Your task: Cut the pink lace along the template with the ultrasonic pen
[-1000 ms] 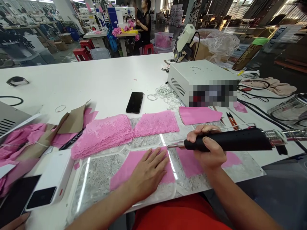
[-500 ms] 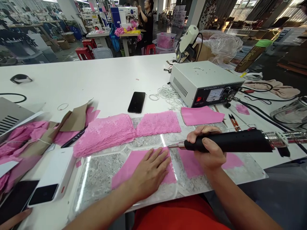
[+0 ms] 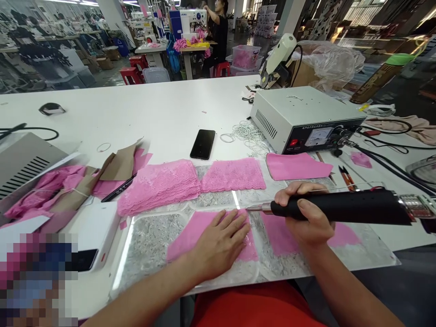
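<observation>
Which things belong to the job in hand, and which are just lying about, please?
Likely in use:
long black metal-tipped tool
flat pink fabric under the left hand
grey marbled sheet beneath

Apparently lying about:
black rectangular phone
tangled white cords

Pink, pink, pink here! Plain pink fabric piece [image 3: 185, 234], lace-patterned pink stack [image 3: 158, 184], marbled grey-and-white mat [image 3: 150, 236]. And look, black handle [image 3: 357, 206] on that handheld tool, silver tip [image 3: 262, 207]; pale grey electrical box [image 3: 309, 100], black front panel [image 3: 303, 136], red switch [image 3: 294, 142]; white tabletop [image 3: 136, 109].
</observation>
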